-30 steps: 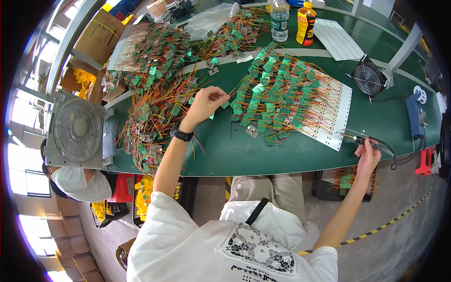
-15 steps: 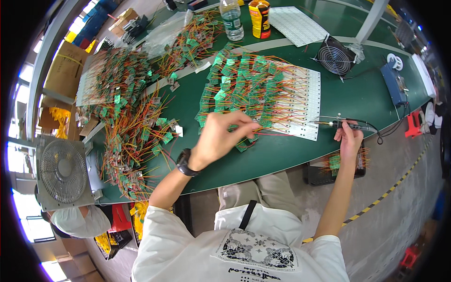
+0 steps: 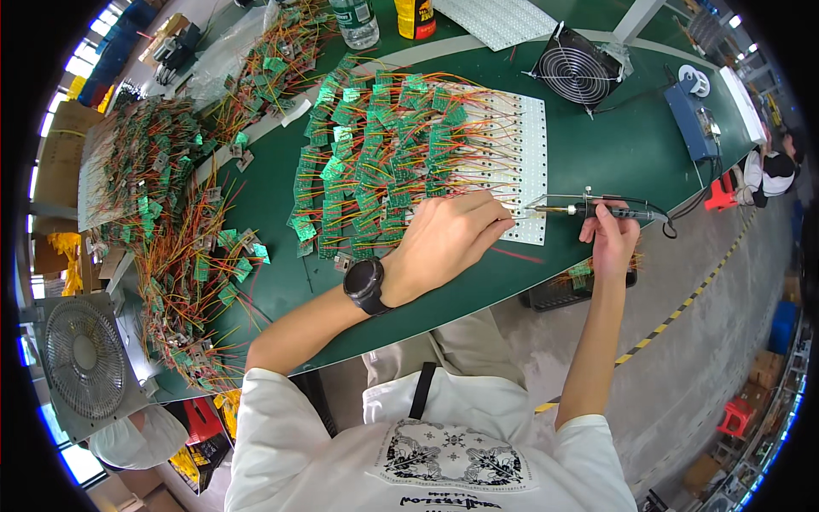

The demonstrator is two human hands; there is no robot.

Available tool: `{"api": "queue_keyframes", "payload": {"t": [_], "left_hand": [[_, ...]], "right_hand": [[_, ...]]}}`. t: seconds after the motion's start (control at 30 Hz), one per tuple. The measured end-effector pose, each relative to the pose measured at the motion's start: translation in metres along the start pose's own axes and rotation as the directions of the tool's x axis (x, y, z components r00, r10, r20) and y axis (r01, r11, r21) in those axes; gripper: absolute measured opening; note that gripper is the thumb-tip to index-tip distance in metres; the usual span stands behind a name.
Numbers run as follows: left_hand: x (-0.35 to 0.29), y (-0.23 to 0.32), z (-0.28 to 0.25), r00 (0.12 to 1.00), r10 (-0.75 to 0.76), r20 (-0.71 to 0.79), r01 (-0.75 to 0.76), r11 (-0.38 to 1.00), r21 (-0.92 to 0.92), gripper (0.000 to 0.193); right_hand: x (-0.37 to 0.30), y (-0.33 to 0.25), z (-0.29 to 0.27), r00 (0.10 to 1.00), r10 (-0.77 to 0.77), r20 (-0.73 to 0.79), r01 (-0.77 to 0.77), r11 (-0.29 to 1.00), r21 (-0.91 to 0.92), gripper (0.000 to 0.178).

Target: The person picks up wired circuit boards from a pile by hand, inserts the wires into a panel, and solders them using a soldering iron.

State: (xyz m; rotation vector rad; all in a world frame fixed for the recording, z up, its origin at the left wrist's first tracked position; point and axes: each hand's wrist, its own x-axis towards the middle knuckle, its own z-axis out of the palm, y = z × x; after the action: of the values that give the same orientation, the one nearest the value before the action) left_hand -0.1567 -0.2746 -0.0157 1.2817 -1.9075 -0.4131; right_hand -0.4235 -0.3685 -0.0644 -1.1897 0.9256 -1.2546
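My right hand (image 3: 610, 235) grips a soldering iron (image 3: 589, 210), its tip pointing left over the near right part of a white panel (image 3: 533, 145) with rows of small dots. My left hand (image 3: 452, 239), with a black watch on the wrist, is closed in a pinch at the panel's near edge, close to the iron's tip. What its fingertips hold is too small to make out. Small green circuit boards (image 3: 375, 162) lie in rows left of the panel, their red and yellow wires (image 3: 486, 128) running onto it. A loose red wire (image 3: 516, 255) shows below my left hand.
Heaps of wired circuit boards (image 3: 162, 188) cover the table's left side. At the back stand a plastic bottle (image 3: 357, 24), a yellow container (image 3: 415, 19) and a black fan (image 3: 576, 72). A blue soldering station (image 3: 693, 119) sits far right. A grey fan (image 3: 85, 354) is at left.
My left hand has moved right, from the circuit boards to the panel's near edge by the iron's tip. My right hand still holds the soldering iron. The whole view has shifted.
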Motion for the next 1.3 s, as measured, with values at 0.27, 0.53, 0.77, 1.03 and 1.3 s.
{"api": "queue_keyframes", "payload": {"t": [0.27, 0.53, 0.77, 1.03, 1.3], "left_hand": [[-0.012, -0.023, 0.025, 0.987, 0.147, 0.06, -0.159, 0.929, 0.335, 0.007], [-0.015, -0.025, 0.027, 0.993, 0.113, 0.016, -0.113, 0.952, 0.285, 0.004], [-0.017, -0.024, 0.025, 0.995, 0.102, 0.015, -0.102, 0.952, 0.289, 0.004], [-0.017, -0.025, 0.025, 0.994, 0.106, 0.03, -0.111, 0.952, 0.285, 0.005], [-0.018, -0.025, 0.025, 0.993, 0.109, 0.037, -0.115, 0.949, 0.295, 0.007]], "right_hand": [[0.002, 0.001, -0.003, 0.997, 0.004, 0.077, 0.0, 0.999, -0.052, 0.021], [0.001, 0.002, -0.006, 0.993, 0.006, 0.118, 0.003, 0.997, -0.074, 0.021], [0.001, 0.0, -0.004, 0.99, 0.0, 0.142, 0.011, 0.997, -0.075, 0.021], [0.001, 0.001, -0.004, 0.99, -0.009, 0.144, 0.021, 0.996, -0.085, 0.021], [0.001, 0.0, -0.003, 0.989, -0.007, 0.15, 0.024, 0.993, -0.115, 0.021]]}}
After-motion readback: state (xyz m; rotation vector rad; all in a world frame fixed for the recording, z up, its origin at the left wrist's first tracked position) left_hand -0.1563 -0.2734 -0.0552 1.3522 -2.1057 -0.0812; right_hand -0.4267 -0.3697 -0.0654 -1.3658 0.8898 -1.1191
